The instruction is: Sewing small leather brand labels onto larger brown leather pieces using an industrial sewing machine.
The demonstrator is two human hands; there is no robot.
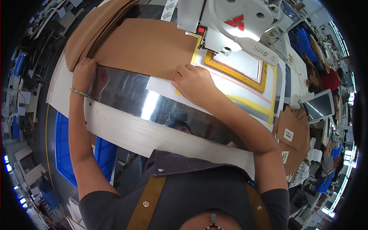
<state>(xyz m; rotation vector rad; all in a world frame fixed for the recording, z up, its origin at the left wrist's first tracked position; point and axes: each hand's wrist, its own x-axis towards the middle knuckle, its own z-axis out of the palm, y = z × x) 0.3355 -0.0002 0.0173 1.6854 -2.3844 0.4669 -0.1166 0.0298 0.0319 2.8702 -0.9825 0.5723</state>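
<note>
A brown fabric panel (145, 48) lies flat on the shiny metal plate (126, 86), reaching to the sewing machine's work area. My left hand (83, 74), with a beaded bracelet at the wrist, is closed on the panel's near left corner, beside a thick folded stack of brown fabric (96, 28). At the near right corner my right hand (194, 82) has its fingers curled and pressed onto the panel's edge. Just right of that hand sits a yellow clamp frame (263, 81) under the white sewing machine head (239, 23). The fingertips of both hands are partly hidden.
White template sheeting edged with yellow tape (273, 103) surrounds the clamp frame. Cut brown pieces with white labels (293, 128) hang at the right, near a screen (319, 107). A blue bin (65, 153) stands below the table's left front edge (115, 126).
</note>
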